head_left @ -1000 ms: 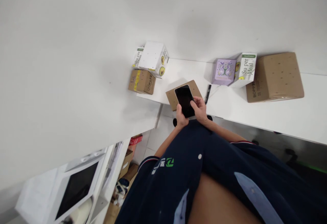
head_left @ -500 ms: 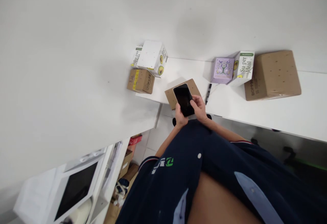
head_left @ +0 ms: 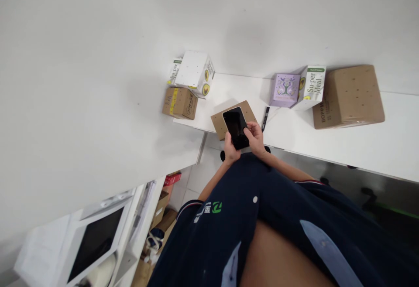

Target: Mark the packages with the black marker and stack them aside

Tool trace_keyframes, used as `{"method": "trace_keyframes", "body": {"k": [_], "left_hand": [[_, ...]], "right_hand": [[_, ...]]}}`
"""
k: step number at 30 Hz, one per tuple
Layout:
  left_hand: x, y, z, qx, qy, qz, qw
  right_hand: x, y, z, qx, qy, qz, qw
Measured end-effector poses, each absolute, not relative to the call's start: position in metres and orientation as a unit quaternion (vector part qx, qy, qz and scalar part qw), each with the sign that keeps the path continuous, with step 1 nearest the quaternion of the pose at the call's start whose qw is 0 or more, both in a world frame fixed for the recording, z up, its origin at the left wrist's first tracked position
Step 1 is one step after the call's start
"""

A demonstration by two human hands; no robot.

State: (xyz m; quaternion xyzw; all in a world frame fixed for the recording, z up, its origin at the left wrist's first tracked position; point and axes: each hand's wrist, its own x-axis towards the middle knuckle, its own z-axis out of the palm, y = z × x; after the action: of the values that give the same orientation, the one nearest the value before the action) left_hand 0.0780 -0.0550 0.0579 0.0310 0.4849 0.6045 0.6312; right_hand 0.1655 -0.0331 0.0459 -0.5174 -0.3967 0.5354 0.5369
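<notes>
Counter (head_left: 366,149): white, running beyond the hands and off to their right; it carried all the boxes noted here.

Large brown carton (head_left: 353,95): well apart, far to the right of the hands.

White avocado box (head_left: 193,69): beyond and left of the hands, with a second white box (head_left: 175,71) on its far left side. White "Su per Meal" box (head_left: 314,86): right of the hands, between the large carton and a purple box (head_left: 285,90).

Taped brown carton (head_left: 180,103): left of the hands, on the near side of the avocado box.

Flat brown carton (head_left: 218,121): directly beyond the hands, partly covered by the phone in this view.

Phone (head_left: 236,125): in front of the person, gripped by both hands. Left hand (head_left: 231,148) held its lower left edge; right hand (head_left: 256,138) closed on its right edge, thumb over the glass. Contact between phone and flat carton could not be judged from above.

Black marker (head_left: 266,118): just beyond and right of the right hand, not held.

Progress, as judged: picking up the phone was done and the two-handed grip looked settled. The screen was dark, with nothing readable on it. Setting it down remained undone.
</notes>
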Motion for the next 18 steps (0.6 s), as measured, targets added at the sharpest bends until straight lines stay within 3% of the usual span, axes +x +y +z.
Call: {"method": "trace_keyframes", "body": {"k": [18], "left_hand": [[0.076, -0.050, 0.043, 0.021, 0.461, 0.632, 0.622]], "right_hand": [[0.165, -0.032, 0.047, -0.487, -0.410, 0.558, 0.532]]}}
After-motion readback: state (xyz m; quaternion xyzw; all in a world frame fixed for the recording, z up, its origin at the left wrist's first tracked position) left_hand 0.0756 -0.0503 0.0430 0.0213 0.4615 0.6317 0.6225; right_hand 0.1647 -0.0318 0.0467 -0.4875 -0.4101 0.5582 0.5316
